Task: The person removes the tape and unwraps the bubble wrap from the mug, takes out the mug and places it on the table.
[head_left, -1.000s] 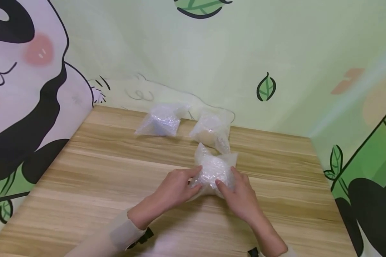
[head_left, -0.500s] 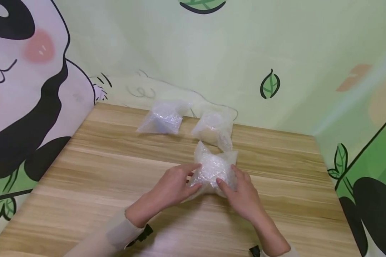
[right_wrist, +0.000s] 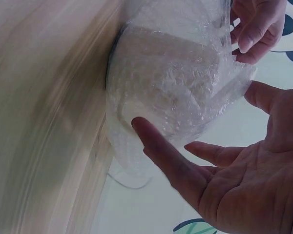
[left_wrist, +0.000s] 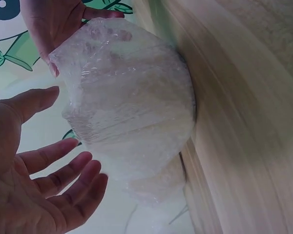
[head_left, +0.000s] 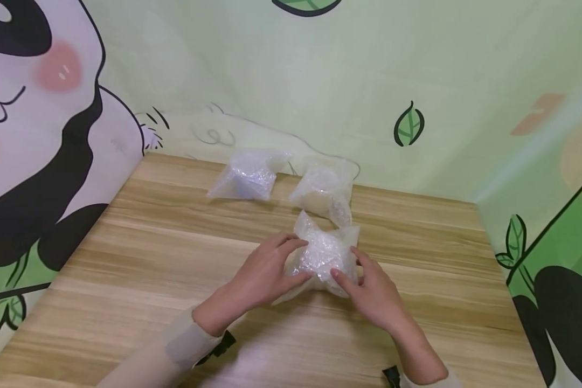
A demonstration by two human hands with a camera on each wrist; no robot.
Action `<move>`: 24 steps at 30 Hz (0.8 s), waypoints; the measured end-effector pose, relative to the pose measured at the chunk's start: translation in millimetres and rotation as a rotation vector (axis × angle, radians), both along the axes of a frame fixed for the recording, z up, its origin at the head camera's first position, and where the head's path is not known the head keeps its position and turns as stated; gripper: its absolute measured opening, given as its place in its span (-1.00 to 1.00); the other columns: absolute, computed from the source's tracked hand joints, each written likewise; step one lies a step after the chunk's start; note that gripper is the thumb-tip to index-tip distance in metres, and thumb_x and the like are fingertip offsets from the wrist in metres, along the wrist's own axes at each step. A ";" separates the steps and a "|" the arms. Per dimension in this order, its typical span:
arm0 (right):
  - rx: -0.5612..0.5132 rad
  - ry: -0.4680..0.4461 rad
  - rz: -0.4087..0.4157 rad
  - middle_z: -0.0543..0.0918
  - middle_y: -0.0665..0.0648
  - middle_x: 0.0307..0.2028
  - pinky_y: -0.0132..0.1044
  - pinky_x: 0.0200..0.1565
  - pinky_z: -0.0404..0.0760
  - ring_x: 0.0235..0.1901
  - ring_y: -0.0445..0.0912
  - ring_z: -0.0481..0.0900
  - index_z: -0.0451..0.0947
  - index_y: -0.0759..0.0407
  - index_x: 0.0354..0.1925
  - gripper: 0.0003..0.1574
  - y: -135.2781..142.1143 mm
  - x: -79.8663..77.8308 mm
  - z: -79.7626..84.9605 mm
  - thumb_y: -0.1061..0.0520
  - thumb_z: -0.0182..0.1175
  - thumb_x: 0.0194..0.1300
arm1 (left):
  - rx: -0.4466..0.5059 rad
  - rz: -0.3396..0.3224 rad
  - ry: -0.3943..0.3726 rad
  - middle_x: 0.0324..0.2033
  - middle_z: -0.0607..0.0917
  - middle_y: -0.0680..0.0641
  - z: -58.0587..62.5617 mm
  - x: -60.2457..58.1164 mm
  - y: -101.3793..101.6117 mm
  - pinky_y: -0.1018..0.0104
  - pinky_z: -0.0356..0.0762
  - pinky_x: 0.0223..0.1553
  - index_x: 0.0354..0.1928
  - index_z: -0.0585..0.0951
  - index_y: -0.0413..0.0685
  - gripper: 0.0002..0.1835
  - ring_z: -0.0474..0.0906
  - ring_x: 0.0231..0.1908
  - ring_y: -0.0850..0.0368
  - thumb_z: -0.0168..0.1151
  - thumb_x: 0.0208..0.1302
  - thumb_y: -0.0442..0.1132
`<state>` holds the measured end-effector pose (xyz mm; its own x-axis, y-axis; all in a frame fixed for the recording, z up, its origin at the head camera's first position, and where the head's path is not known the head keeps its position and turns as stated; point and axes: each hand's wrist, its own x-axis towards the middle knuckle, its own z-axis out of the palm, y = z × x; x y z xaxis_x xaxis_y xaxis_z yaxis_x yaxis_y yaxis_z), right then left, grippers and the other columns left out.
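A bubble-wrapped bundle (head_left: 322, 253) stands on the wooden table with pointed corners sticking up. What is inside cannot be made out. To its left is my left hand (head_left: 267, 269), fingers spread and lightly bent; in the left wrist view a gap shows between this hand (left_wrist: 44, 175) and the wrap (left_wrist: 132, 107). On the opposite side, my right hand (head_left: 373, 291) has its thumb at the near face of the bundle. The right wrist view shows the right thumb at a corner of the wrap (right_wrist: 171, 83) and the other fingers extended around its side.
Two more bubble-wrapped bundles sit at the back of the table (head_left: 174, 215): one with a bluish base (head_left: 247, 175) on the left, a beige one (head_left: 322, 188) right behind the front bundle. A printed panda backdrop (head_left: 320, 81) rises behind and at both sides.
My left hand has loosened from the bundle, its fingers lifting slightly. The right hand's fingers have also eased a little outward. The bundle stays in place; the head view has shifted slightly.
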<state>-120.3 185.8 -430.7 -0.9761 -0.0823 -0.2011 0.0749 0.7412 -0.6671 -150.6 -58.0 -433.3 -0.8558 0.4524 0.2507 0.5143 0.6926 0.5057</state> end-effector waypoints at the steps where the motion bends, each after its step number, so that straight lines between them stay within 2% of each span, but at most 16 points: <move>1: -0.001 -0.003 0.001 0.41 0.27 0.45 -0.08 -0.08 0.72 0.09 0.13 0.71 0.11 0.11 0.60 0.11 0.5 -0.1 0.5 -0.49 0.12 0.41 | -0.010 -0.002 0.005 0.19 0.63 -0.08 0.9 -1.2 1.3 0.00 0.60 0.23 0.29 0.61 -0.04 -0.33 0.60 0.19 -0.07 0.50 0.22 0.12; 5: 0.005 -0.008 0.002 0.37 0.27 0.49 -0.02 -0.05 0.72 0.17 0.17 0.67 0.11 0.09 0.60 0.12 2.5 -0.4 2.4 -0.50 0.12 0.40 | -0.042 -0.013 0.018 0.21 0.63 -0.08 5.2 -5.2 8.0 -0.01 0.54 0.30 0.29 0.62 -0.02 -0.34 0.55 0.23 -0.09 0.49 0.22 0.15; 8: 0.013 0.013 0.010 0.33 0.28 0.49 0.16 0.11 0.65 0.28 0.22 0.57 0.12 0.08 0.60 0.11 3.8 -0.3 3.8 -0.50 0.13 0.40 | -0.076 -0.027 0.023 0.24 0.61 -0.08 6.8 -7.9 13.7 -0.02 0.47 0.35 0.30 0.61 -0.01 -0.33 0.52 0.26 -0.10 0.47 0.24 0.16; 11: 0.002 0.078 0.024 0.35 0.29 0.47 0.27 0.24 0.54 0.37 0.25 0.45 0.20 0.10 0.57 0.02 4.8 -1.2 4.9 -0.39 0.20 0.41 | -0.108 -0.039 0.044 0.24 0.61 -0.06 7.8 -11.2 19.7 -0.01 0.48 0.33 0.32 0.61 -0.01 -0.32 0.52 0.24 -0.09 0.45 0.25 0.17; 17: -0.077 0.223 0.063 0.42 0.26 0.41 0.22 0.28 0.54 0.40 0.21 0.38 0.42 0.16 0.44 -0.19 5.3 -6.2 4.5 -0.05 0.42 0.33 | -0.159 -0.064 0.112 0.20 0.64 -0.01 10.3 -17.7 30.3 0.07 0.50 0.30 0.27 0.65 0.01 -0.38 0.53 0.21 -0.03 0.44 0.26 0.16; 20: -0.085 0.252 0.075 0.44 0.22 0.40 0.20 0.29 0.54 0.40 0.18 0.37 0.50 0.13 0.39 -0.22 4.7 -8.9 4.2 0.00 0.47 0.28 | -0.195 -0.079 0.130 0.18 0.66 0.01 11.1 -19.9 34.3 0.12 0.50 0.30 0.24 0.68 0.02 -0.42 0.54 0.19 0.01 0.43 0.29 0.15; 24: -0.063 0.263 0.103 0.48 0.19 0.36 0.14 0.23 0.56 0.36 0.17 0.37 0.55 0.18 0.35 -0.24 3.0 -12.1 3.9 0.03 0.51 0.23 | -0.207 -0.108 0.113 0.13 0.68 0.00 13.2 -20.8 37.6 0.16 0.53 0.26 0.21 0.70 -0.03 -0.46 0.56 0.15 0.03 0.43 0.30 0.09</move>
<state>-132.5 188.8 -426.9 -0.9799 -0.1881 0.0670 -0.1807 0.6923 -0.6986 -171.4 -20.4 -420.1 -0.7719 0.5910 0.2345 0.6358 0.7135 0.2944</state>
